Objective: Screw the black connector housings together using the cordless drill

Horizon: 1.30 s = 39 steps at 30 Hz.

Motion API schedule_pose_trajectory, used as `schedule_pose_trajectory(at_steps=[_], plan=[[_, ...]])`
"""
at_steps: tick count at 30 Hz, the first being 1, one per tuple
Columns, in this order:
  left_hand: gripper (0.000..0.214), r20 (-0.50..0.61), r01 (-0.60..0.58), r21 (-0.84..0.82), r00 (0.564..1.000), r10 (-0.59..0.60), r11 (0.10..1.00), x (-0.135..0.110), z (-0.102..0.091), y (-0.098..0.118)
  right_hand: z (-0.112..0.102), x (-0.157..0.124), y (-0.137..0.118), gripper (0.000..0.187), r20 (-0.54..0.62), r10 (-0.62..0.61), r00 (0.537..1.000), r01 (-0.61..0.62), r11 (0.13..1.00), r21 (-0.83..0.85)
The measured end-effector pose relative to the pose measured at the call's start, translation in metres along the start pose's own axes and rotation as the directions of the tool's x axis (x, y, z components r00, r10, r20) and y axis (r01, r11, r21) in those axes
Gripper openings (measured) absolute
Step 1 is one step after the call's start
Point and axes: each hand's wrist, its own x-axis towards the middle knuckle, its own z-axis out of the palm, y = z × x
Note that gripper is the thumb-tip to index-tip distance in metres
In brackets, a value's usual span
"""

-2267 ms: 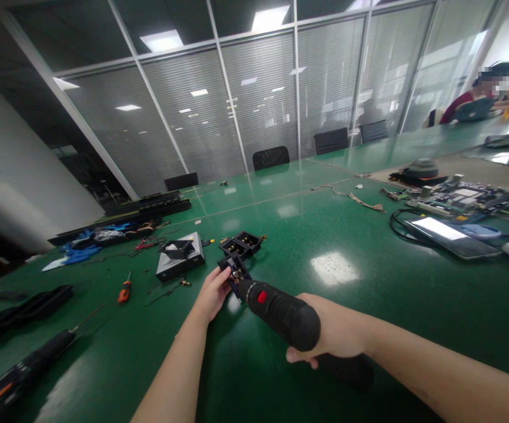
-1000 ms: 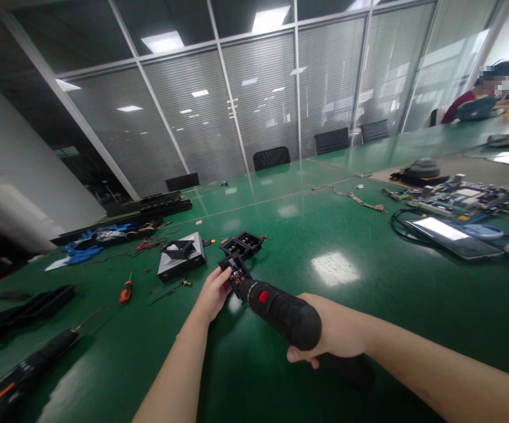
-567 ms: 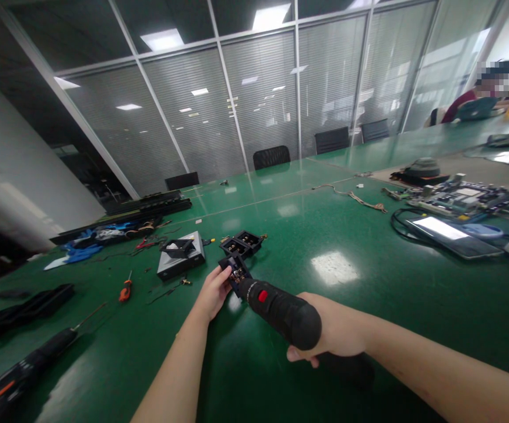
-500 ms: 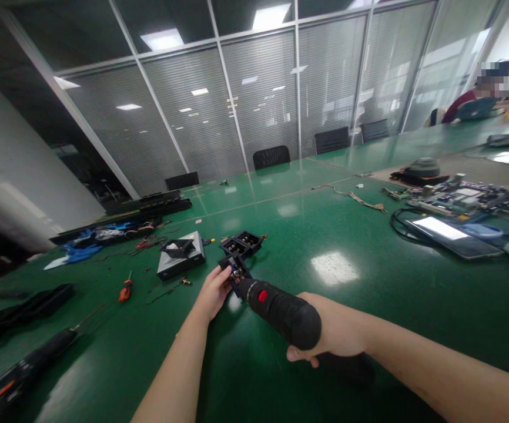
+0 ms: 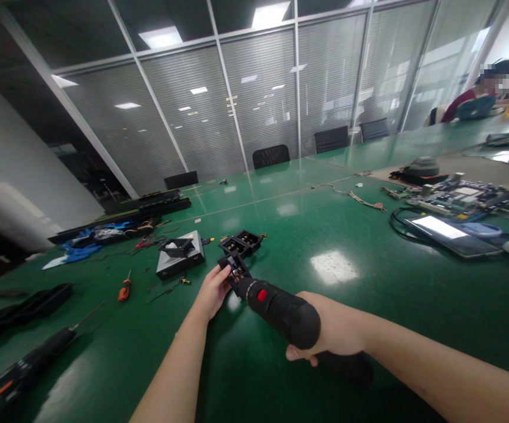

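Head cam: 2 open blk trays (image 5: 239, 242) sit side by side mid green worktop (image 5: 391, 282), w/ small brass-coloured bits inside each; a 3rd blk unit, the blk housing (image 5: 232, 263), is just in front, nearer the wearer, w/ small metal parts inside, exact no. too small to tell. Grey box (image 5: 181, 257) to the L has 1 blk bracket (image 5: 177, 248) on top. L hand (image 5: 211, 292): grip pinching housing's L edge, thumb on top, other fingers partly hidden. R hand (image 5: 338, 326): grip wrapped round pwr driver (image 5: 281, 311), nose at housing's near end; tip contact can't be made out. Also 1 orange screwdriver (image 5: 124, 289), 1 long-shaft tool (image 5: 29, 367) far L, 4 chairs (image 5: 271, 156) behind.
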Motion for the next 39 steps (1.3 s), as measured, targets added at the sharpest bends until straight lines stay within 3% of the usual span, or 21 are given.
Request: schedule_pose_trajectory(at_steps=[39], plan=[[0.048,-0.001,-0.006,0.007,1.000,0.006,1.000,-0.0004,-0.0006,0.0006,0.0004,0.0000,0.0043,0.032,0.002,-0.007,1.000,0.007,1.000,-0.002]])
